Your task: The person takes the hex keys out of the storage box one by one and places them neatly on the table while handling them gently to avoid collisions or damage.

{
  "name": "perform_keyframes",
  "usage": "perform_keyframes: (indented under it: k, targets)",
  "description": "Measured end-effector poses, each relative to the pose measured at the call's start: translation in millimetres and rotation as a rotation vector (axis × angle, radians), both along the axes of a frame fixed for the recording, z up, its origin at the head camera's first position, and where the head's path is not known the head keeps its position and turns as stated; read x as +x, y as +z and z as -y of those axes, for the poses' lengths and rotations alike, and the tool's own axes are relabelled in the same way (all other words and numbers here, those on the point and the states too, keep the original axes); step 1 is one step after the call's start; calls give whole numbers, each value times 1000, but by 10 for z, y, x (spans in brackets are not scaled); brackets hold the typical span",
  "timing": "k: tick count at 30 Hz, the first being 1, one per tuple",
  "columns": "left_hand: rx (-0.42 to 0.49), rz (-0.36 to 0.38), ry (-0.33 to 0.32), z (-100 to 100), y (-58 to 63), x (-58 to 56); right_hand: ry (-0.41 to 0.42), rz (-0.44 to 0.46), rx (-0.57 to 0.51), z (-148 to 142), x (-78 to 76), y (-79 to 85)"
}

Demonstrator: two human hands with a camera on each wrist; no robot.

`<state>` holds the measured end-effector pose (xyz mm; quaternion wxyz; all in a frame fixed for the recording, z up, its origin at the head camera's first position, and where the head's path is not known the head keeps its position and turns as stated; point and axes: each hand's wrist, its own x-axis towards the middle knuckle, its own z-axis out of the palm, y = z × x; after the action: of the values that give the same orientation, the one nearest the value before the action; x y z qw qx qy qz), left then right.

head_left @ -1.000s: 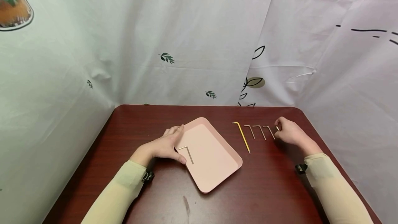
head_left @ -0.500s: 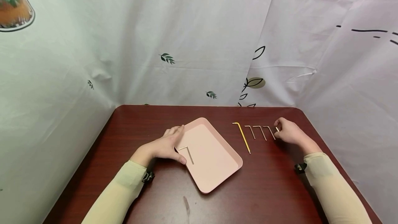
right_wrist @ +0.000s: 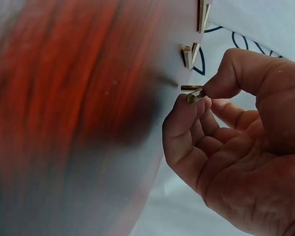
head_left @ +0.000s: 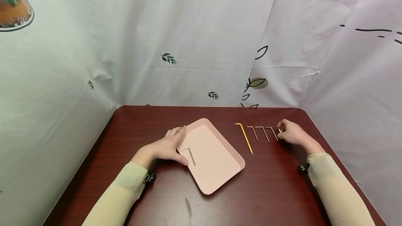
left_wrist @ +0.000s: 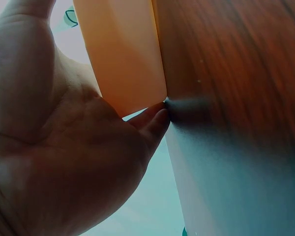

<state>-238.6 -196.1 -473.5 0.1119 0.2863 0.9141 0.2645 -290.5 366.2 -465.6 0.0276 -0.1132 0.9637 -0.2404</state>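
Note:
My left hand (head_left: 168, 147) holds the left corner of a pink tray (head_left: 216, 168), its thumb along one side and fingers along the other. Inside that tray, near the thumb, lies an L-shaped hex key (head_left: 191, 156). At the right, my right hand (head_left: 292, 133) pinches another small metal hex key (right_wrist: 195, 96) between thumb and index finger, mostly hidden by the fingers. To its left lie several keys in a row: a metal hex key (head_left: 273, 133), two more like it, and a longer yellow hex key (head_left: 246, 138).
The dark red wooden table (head_left: 251, 198) has rounded far corners. A white printed cloth (head_left: 194, 44) hangs behind it and at both sides. Dark wrist devices (head_left: 149, 178) sit at both sleeve cuffs.
The right hand has lowered very slightly at the hex key, and less of the key shows between its fingers. The left hand, the tray and the other keys have stayed in place.

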Motion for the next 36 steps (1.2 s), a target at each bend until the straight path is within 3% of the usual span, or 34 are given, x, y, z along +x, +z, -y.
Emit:
perform_keyframes:
  k: [9, 36]
  targets:
    - [-2, 0, -1, -4, 10, 2, -11, 73, -76, -24, -13, -8]
    - [-11, -1, 1, 2, -6, -11, -4, 76, -66, -26, -29, -24]
